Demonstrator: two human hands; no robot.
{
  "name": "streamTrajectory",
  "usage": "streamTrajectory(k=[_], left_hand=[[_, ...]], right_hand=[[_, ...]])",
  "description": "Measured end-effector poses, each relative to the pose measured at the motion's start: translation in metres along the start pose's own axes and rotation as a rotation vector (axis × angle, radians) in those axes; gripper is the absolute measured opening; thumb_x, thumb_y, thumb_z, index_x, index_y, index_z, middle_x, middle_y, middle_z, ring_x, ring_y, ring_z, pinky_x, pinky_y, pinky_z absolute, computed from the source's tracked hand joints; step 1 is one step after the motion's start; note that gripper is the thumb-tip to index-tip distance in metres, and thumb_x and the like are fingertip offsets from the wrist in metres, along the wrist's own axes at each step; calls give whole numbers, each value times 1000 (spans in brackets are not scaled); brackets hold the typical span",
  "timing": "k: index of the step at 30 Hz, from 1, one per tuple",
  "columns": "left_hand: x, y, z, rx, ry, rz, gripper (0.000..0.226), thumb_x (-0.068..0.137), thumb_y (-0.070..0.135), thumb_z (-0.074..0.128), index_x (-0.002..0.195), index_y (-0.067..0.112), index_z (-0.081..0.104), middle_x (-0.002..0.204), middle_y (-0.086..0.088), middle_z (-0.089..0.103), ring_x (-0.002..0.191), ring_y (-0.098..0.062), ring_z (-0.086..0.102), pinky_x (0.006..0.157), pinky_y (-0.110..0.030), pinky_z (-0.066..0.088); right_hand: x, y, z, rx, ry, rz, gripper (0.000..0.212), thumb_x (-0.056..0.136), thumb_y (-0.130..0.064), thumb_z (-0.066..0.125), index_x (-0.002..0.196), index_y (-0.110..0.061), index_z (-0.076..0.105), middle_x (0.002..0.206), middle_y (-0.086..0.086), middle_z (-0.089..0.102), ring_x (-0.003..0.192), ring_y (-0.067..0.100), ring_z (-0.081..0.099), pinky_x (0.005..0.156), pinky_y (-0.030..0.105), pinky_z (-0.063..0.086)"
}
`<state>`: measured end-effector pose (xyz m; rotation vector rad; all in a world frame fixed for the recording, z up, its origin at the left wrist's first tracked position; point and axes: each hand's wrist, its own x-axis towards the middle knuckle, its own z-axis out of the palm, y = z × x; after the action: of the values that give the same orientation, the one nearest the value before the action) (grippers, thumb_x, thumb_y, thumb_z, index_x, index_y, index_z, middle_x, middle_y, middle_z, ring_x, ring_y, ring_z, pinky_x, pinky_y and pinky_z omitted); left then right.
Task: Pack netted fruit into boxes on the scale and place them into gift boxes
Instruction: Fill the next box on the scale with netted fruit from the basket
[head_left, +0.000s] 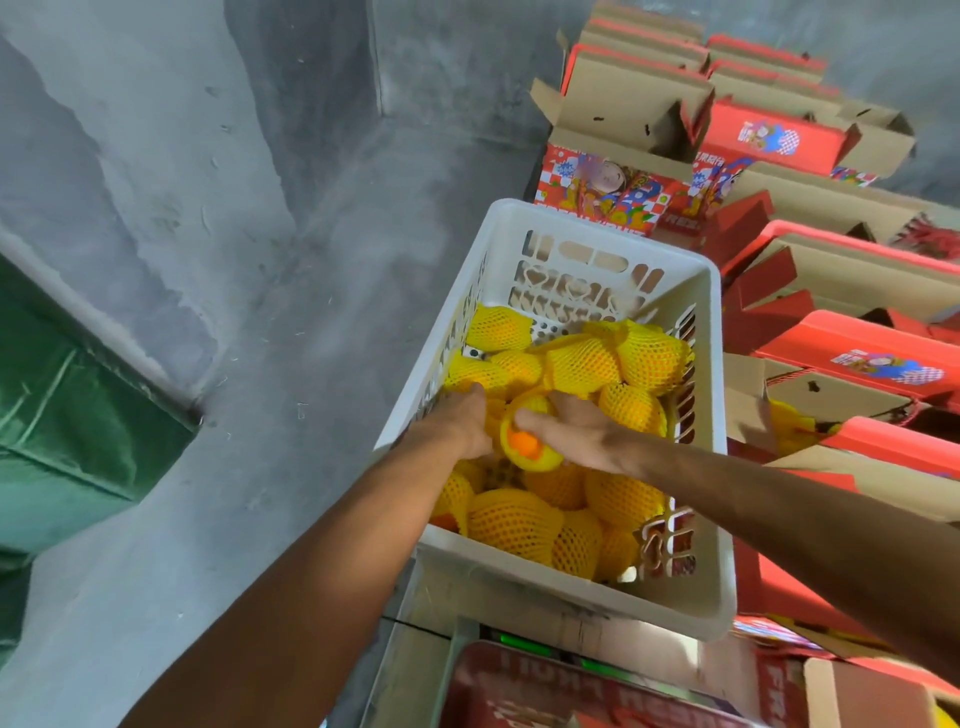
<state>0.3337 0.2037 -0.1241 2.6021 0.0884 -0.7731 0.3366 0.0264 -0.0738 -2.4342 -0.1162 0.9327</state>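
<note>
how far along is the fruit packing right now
Done: at least one open gift box at right already shows netted fruit inside. In hand: both hands are in the white crate; the right hand grips a netted fruit, while the left hand reaches among the others. Left: the crate holds many fruits, and most visible gift boxes look empty.

Netted fruit (582, 364) lies in the basket (696, 597), gift boxes (831, 280) right.
</note>
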Motion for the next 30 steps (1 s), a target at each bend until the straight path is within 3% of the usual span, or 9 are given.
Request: streamTrajectory(k=[2,5,8,11,14,18,22,26,30], left_hand=[[-6,3,-4,-1,61,22,87,83,36,84,151,11,37,147,-16,48,135,-36,48,103,-43,47],[-22,11,-17,-66,259,145,48,90,28,76,128,7,57,129,-15,61,121,-33,58,95,-43,52],[-54,20,-28,-420,369,277,25,94,12,68,119,12,65,121,-6,68,111,-22,64,89,-33,54],[-107,29,-40,-814,218,413,40,90,-3,65,116,26,62,124,0,66,111,-19,65,84,-21,54],[-166,37,-50,-974,89,558,56,78,3,68,126,29,57,128,-4,67,109,-20,68,88,-30,56],[-239,49,-63,-1086,131,633,73,74,18,86,139,17,54,129,-7,70,117,-23,69,99,-38,57],[-307,60,-62,-1150,153,679,62,77,18,87,133,14,61,124,-9,73,116,-28,70,99,-46,57],[-364,64,-46,-1134,177,713,47,86,19,82,129,13,64,120,-7,75,112,-25,72,90,-32,59],[-406,67,-18,-1160,128,683,47,88,28,78,129,10,65,118,-11,76,113,-28,72,95,-39,59]], right_hand=[[-14,6,-13,137,28,8,73,96,-69,42,141,-11,42,115,10,66,79,18,71,69,34,58],[-33,3,-29,329,38,-13,63,99,-63,40,132,-10,43,100,13,62,60,19,65,57,31,51],[-59,-8,-37,457,-5,-42,59,96,-63,43,125,-14,56,85,14,65,58,21,60,54,28,48],[-93,-28,-45,557,-16,-67,65,83,-69,53,110,-11,64,75,14,68,56,21,60,52,26,47],[-137,-51,-51,625,0,-120,65,79,-71,58,107,-12,63,76,14,66,55,22,59,49,25,45],[-207,-74,-50,654,26,-268,60,82,-72,57,102,-15,64,77,16,61,55,23,53,52,29,37],[-283,-88,-41,603,69,-337,66,85,-82,50,82,-17,63,73,13,58,55,21,49,53,28,37],[-356,-86,-23,502,52,-382,80,88,-87,32,89,-13,63,79,18,59,59,24,51,53,29,41],[-410,-60,3,209,309,-397,73,83,-91,37,87,-26,70,73,-1,72,56,22,69,50,30,52]])
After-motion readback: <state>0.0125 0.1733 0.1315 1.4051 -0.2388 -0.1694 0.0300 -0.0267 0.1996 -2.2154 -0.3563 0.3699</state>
